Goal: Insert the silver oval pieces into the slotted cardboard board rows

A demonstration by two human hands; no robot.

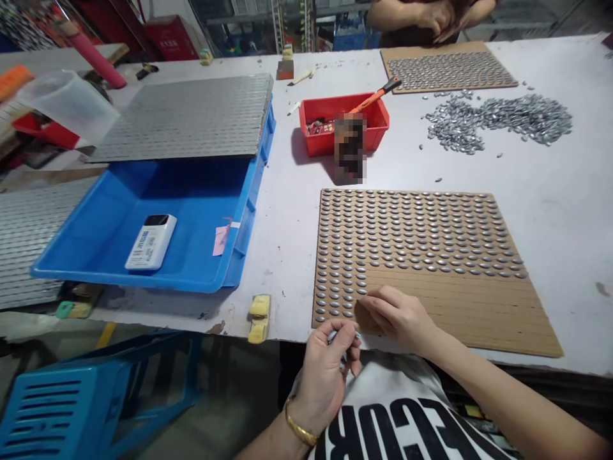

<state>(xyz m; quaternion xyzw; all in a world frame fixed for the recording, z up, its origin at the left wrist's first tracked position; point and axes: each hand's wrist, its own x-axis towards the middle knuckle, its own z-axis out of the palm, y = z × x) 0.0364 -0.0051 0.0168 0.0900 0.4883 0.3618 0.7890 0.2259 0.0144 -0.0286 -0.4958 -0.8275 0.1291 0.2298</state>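
Observation:
A brown cardboard panel [460,306] lies in front of me, with rows of small oval silver metal pieces [407,223] across its far part and down its left side. My left hand [330,364] is curled at the panel's near left edge around a few of the same pieces, whose shiny edges show between the fingers. My right hand [397,313] rests low over the panel, fingertips pinched together beside the left columns. Whatever those fingertips hold is hidden from view.
Loose metal pieces [527,118] are heaped at the back right. Across the table, a person's hands [440,19] are above another filled panel [450,69]. A red bin [316,144] with an orange-handled tool stands behind my panel. Left is a blue tray [191,255] holding a white device [151,243].

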